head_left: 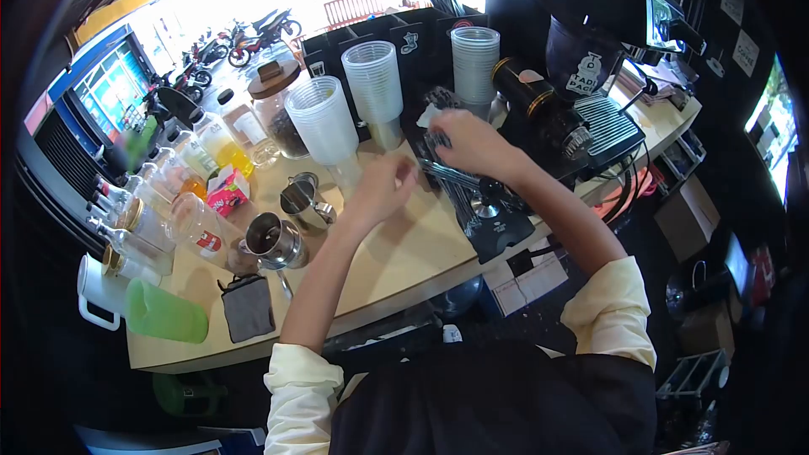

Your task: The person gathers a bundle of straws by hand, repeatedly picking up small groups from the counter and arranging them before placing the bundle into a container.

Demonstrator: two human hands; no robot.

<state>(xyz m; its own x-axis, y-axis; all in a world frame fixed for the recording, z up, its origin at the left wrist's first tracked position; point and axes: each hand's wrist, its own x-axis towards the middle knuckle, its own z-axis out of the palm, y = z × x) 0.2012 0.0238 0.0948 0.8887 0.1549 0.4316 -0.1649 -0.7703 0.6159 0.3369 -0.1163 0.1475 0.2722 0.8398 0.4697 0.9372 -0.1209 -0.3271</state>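
Observation:
My left hand (pixel 383 192) is closed, its fingertips curled together over the wooden counter, just in front of a tall stack of clear plastic cups (pixel 322 122). My right hand (pixel 476 145) is closed too, fingers bent down over the dark mat's near-left side. Close behind it lies a crumpled white wrapper (pixel 428 115) beside a dark, shiny bundle (pixel 442 99). Below it are thin metal utensils (pixel 451 173) and a round metal tamper (pixel 484 206). I cannot tell what either hand pinches. Two steel pitchers, one nearer (pixel 276 243) and one farther (pixel 305 202), stand left of my left hand.
More cup stacks (pixel 372 84) (pixel 474 63) stand before a black organizer (pixel 413 38). An espresso machine (pixel 602 122) fills the right. Several bottles and jars (pixel 223 147) line the left, with a green pitcher (pixel 166 310) and grey cloth (pixel 248 308) near the counter's front edge (pixel 388 307).

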